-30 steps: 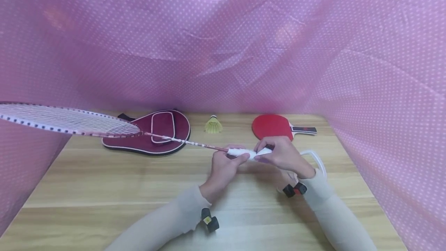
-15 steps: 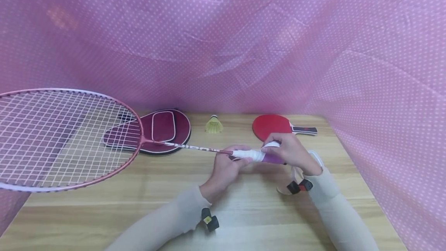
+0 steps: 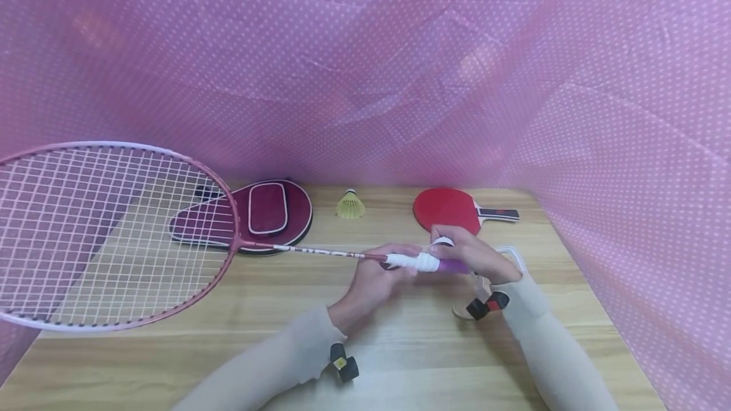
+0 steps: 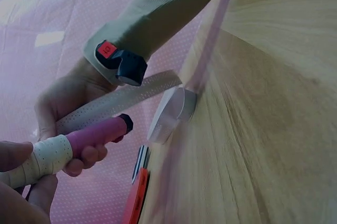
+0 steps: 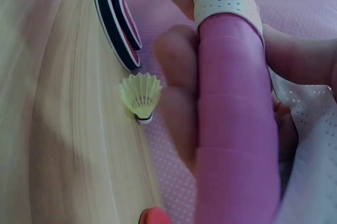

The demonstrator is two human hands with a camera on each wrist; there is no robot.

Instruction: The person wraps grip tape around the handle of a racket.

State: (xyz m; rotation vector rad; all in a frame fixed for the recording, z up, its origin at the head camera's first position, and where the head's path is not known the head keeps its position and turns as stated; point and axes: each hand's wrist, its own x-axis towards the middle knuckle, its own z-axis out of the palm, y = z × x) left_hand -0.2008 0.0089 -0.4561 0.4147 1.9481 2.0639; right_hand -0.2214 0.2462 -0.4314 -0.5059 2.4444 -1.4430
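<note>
A badminton racket (image 3: 251, 245) is held sideways over the table, its strung head at the left. My left hand (image 3: 370, 285) grips the upper handle, where white perforated grip tape (image 3: 427, 262) is wound round it. The lower part of the handle (image 4: 97, 135) is bare purple with a black end cap. My right hand (image 3: 473, 255) pinches the loose run of tape close to the last turn, some of its fingers curled behind the purple section (image 5: 237, 113). From there the tape strip (image 4: 118, 103) trails past the right wrist to the table.
A maroon paddle case (image 3: 268, 208), a yellow shuttlecock (image 3: 351, 204) and a red table tennis paddle (image 3: 444, 209) lie along the back of the wooden table (image 3: 400, 360). Looped tape (image 4: 174, 113) lies near the right forearm. Pink dotted cloth (image 3: 365, 81) surrounds the table.
The racket has rolled, its strung face turning from nearly edge-on to facing the head camera. My right hand rose with the tape, then came lower around the handle. My left hand keeps its hold.
</note>
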